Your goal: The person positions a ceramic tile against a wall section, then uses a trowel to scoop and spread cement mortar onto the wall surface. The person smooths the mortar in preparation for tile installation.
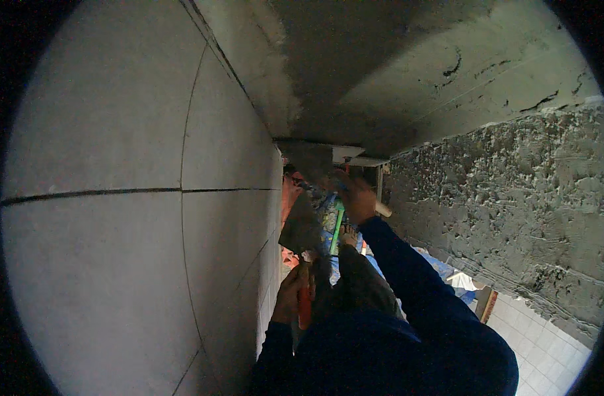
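The dark blue sleeves (407, 317) fill the bottom of the view, closest of all. Out of them come the two hands, set apart. The left hand (290, 295) is clamped round the orange handle (304, 300) of a trowel (302, 224), whose grey blade stands upright just beside the edge of the tiled wall (117, 198). The right hand (358, 198) is raised higher and closed on a pale tool (380, 208), of which only a short wooden-looking end shows; its working part is hidden, so I cannot tell what kind it is.

Judging by this, mortar work at the narrow gap between the large grey tiles and the rough plastered wall (513, 211) is in hand. The next move likely calls for a steady blade kept close to the tile edge, so nothing smears the finished face.

Below lie a green rod (337, 231), blue sheeting (440, 264) and something orange-red (290, 195), with white floor tiles (546, 343) at lower right. No label or sign can be made out.
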The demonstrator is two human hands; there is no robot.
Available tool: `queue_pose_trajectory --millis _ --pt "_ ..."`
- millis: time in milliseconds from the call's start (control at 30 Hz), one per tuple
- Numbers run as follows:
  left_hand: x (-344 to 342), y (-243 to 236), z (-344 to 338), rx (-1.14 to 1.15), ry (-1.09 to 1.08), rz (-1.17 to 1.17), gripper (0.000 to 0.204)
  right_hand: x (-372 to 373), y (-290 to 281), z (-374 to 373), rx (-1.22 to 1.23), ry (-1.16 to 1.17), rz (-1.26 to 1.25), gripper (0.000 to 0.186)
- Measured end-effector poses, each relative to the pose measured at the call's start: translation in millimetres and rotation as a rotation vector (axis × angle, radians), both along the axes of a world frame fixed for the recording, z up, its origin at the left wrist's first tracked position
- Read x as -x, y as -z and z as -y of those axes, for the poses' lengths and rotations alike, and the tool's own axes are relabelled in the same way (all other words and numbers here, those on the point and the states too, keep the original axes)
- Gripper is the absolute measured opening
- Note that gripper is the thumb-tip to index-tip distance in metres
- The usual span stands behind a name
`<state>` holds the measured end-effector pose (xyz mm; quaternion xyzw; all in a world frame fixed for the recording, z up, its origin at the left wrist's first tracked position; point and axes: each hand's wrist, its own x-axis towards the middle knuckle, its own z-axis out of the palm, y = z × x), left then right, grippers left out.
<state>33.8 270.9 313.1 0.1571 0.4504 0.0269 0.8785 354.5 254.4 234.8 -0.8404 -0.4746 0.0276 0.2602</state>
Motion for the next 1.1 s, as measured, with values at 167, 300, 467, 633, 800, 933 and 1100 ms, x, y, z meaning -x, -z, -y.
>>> queue_pose_trajectory --millis 167,300,467,633,800,933,1100 --pt "4.1 -8.0 -4.4 -0.108 0.049 0.012 0.038 -8.3 20.3 -34.2 0.332 0.049 -0.105 0.048" --pt "2.9 -13.3 -4.9 -0.102 0.032 -0.012 0.037 -23.2 16.3 -51.4 0.543 -0.017 -0.019 0.055" --pt "-3.5 -11.3 -0.5 -0.091 0.058 -0.11 0.041 -40.7 -24.4 -64.6 0.504 -0.206 -0.009 0.047" --pt "0.4 -5.3 -4.4 -0.009 0.075 -0.004 0.043 -54.3 -82.4 -78.3 0.687 -0.271 0.061 0.047" --pt "0.1 -3.5 -3.1 -0.058 0.04 -0.003 0.036 -54.1 -96.2 -68.2 0.589 -0.246 0.078 0.044" --pt "-3.6 -6.6 -3.6 -0.023 -0.009 -0.062 0.031 -53.1 -82.6 -89.2 0.726 -0.267 -0.068 0.034" --pt "-2.1 -9.3 -9.4 -0.026 0.033 0.023 0.032 -50.2 -96.1 -80.7 0.69 -0.192 -0.026 0.038"
